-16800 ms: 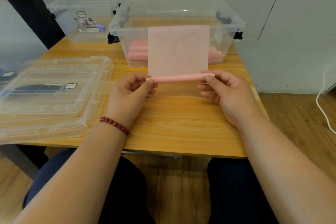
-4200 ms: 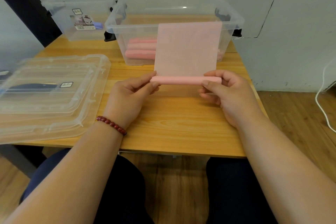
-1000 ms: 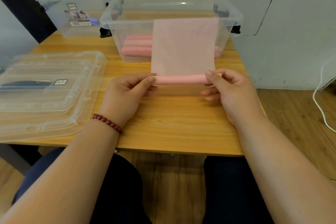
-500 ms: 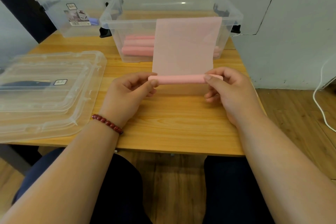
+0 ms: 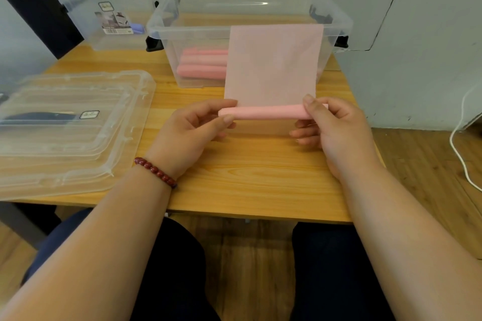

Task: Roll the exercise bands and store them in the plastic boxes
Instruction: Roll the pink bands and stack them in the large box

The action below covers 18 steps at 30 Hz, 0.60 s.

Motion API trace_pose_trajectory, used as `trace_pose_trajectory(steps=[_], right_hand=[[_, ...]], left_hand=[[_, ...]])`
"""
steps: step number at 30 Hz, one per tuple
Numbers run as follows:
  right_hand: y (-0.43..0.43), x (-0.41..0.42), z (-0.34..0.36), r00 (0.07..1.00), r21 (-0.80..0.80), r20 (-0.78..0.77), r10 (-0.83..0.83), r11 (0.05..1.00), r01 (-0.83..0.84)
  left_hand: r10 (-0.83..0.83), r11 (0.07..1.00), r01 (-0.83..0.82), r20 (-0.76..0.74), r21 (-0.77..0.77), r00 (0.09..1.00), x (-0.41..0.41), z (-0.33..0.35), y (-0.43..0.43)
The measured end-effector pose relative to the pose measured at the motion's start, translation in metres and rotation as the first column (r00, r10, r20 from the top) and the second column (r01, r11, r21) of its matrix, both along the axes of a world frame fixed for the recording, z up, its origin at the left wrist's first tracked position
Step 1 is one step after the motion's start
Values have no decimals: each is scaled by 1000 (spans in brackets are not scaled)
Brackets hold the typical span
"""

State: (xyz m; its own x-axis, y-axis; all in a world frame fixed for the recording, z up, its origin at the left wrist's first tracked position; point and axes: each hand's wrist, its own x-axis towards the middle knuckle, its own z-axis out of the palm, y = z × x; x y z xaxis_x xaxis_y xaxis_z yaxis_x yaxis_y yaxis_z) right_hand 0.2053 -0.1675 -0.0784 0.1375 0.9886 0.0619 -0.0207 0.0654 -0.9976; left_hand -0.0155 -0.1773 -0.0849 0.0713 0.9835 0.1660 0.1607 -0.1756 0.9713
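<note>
A pink exercise band [image 5: 272, 65] is partly rolled: its rolled part is a horizontal tube above the table, and its flat loose end stands upright above the tube. My left hand [image 5: 193, 130] pinches the tube's left end and my right hand [image 5: 336, 130] pinches its right end. Behind the band stands a clear plastic box [image 5: 193, 30] with several pink rolled bands [image 5: 202, 64] lying in it. The loose end hides the box's right half.
A second clear box [image 5: 86, 0] with a label stands at the back left. Two clear lids [image 5: 73, 122] lie stacked on the left of the wooden table [image 5: 247, 177]. A white cable [image 5: 459, 143] trails on the floor at the right.
Over the earlier frames the rolled tube has grown thicker and the upright loose end shorter. In the last second the hands and band have barely shifted.
</note>
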Motion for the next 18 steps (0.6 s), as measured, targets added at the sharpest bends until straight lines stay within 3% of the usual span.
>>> trace_pose_trajectory(steps=[9, 18], right_hand=[[2, 2, 0, 999, -12, 49, 15, 1000, -14], [4, 6, 1, 998, -71, -21, 57, 996, -58]], left_hand=[[140, 990, -140, 19, 1, 990, 3, -4, 2], [111, 994, -111, 7, 23, 994, 3, -3, 3]])
